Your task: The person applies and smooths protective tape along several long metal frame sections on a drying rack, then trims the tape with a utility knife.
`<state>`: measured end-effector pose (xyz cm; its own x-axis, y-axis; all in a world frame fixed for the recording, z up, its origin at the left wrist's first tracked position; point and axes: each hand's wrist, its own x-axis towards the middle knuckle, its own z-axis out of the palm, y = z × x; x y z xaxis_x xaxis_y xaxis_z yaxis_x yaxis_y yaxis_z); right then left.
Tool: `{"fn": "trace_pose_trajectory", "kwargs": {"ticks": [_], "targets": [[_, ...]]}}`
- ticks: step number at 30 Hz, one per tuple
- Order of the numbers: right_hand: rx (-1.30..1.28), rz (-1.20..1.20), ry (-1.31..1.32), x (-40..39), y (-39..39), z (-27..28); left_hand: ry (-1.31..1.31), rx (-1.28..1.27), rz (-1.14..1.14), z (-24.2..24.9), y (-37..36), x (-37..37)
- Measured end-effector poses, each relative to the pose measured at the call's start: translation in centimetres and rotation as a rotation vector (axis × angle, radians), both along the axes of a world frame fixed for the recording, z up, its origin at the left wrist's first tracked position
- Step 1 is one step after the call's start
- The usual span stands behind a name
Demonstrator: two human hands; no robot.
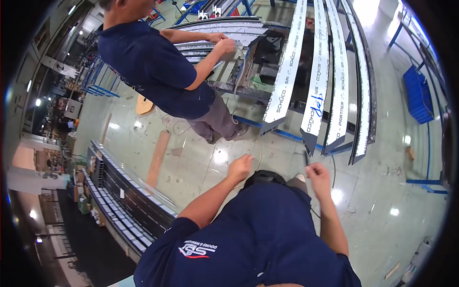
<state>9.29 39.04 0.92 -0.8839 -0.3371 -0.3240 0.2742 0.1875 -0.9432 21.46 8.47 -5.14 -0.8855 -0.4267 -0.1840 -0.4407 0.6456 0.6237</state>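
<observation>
My left hand (240, 167) is closed in front of my body, above the floor; what its fingers hold, if anything, cannot be made out. A thin pale cord (260, 157) hangs just to its right. My right hand (318, 174) pinches a thin dark strip (306, 157) that points up towards the profile ends. Just beyond that hand lie long profiles covered in white printed film, the nearest (314, 112) with blue handwriting and a dark, angle-cut end. Another such profile (283, 93) lies to its left, and more (340, 110) to its right.
A co-worker (148, 67) in a dark shirt stands ahead left, both hands on a thin pale strip (241, 60) at the same rack. A rack of dark profiles (129, 191) stands left. A blue crate (418, 95) is at right. A brown board (158, 158) lies on the floor.
</observation>
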Motion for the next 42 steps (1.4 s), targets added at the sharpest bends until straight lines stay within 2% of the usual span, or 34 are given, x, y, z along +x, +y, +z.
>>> {"fn": "trace_pose_trajectory", "kwargs": {"ticks": [1,2,3,5,6,8,9,10,12,14,15,16,17,19,28,29,30,32,34,35,38,41,42], "targets": [[0.04,0.071,0.037,1.2,-2.0,-0.6,-0.048,-0.055,0.06,-3.3,-2.8,3.3],[-0.026,0.153,-0.028,2.2,-3.9,-1.4,-0.244,-0.087,0.128,-4.2,-5.2,6.7],[-0.025,0.231,-0.045,3.3,-6.0,0.0,-0.213,-0.143,0.185,-7.2,-7.9,11.4],[0.072,0.429,0.068,5.1,-9.2,0.2,-0.38,-0.103,0.426,-10.1,-12.3,20.6],[0.079,0.414,0.075,5.6,-10.5,-0.1,-0.392,-0.043,0.583,-10.4,-13.1,24.6],[0.005,0.672,0.029,5.6,-12.8,-0.5,-0.35,0.035,0.677,-11.0,-14.4,32.1],[0.014,0.664,0.04,5.3,-14.0,-0.1,-0.332,-0.08,0.677,-11.3,-14.1,35.7],[0.038,0.743,0.076,4.8,-15.2,0.4,-0.227,-0.083,0.701,-11.1,-13.1,38.5],[0.078,0.843,0.115,4.0,-17.6,1.2,-0.409,0.058,0.956,-9.5,-10.0,42.4],[0.103,1.058,0.185,3.0,-20.5,1.3,-0.26,0.093,0.855,-12.0,-6.8,47.6],[0.106,1.078,0.184,2.7,-22.0,1.1,-0.356,-0.023,0.793,-11.9,-4.0,48.6],[0.113,1.147,0.194,2.5,-23.4,0.8,-0.456,-0.142,0.726,-11.6,-1.6,48.7],[0.114,1.215,0.205,2.2,-24.8,0.6,-0.464,-0.141,0.746,-11.8,1.4,49.3],[0.079,1.272,0.25,1.6,-27.2,0.4,-0.434,-0.076,0.783,-12.7,2.7,45.2],[-0.038,1.318,0.277,-2.8,-34.5,-0.3,-0.304,0.131,0.825,-10.2,-5.8,37.3],[-0.034,1.335,0.292,-3.3,-34.9,-0.4,-0.317,0.127,0.83,-6.6,-8.3,35.4],[-0.042,1.34,0.289,-3.5,-35.3,-0.7,-0.288,0.35,1.17,-1.2,-11.1,29.5],[-0.031,1.428,0.293,-4.2,-36.2,-1.3,-0.12,0.296,1.265,1.6,-15.9,26.9],[-0.017,1.437,0.318,-4.4,-36.8,-2.0,0.029,-0.186,1.044,3.6,-19.0,24.4],[0.003,1.442,0.342,-4.4,-36.9,-2.3,-0.121,0.012,1.212,5.2,-20.3,23.3],[0.031,1.433,0.399,-4.8,-37.2,-2.5,-0.104,-0.141,1.148,6.5,-21.3,20.4],[0.035,1.379,0.405,-4.5,-37.9,-3.4,-0.272,-0.179,1.184,2.9,-21.6,22.1],[0.045,1.362,0.436,-4.2,-38.1,-3.8,-0.301,-0.119,1.189,1.1,-21.8,23.6]]}}
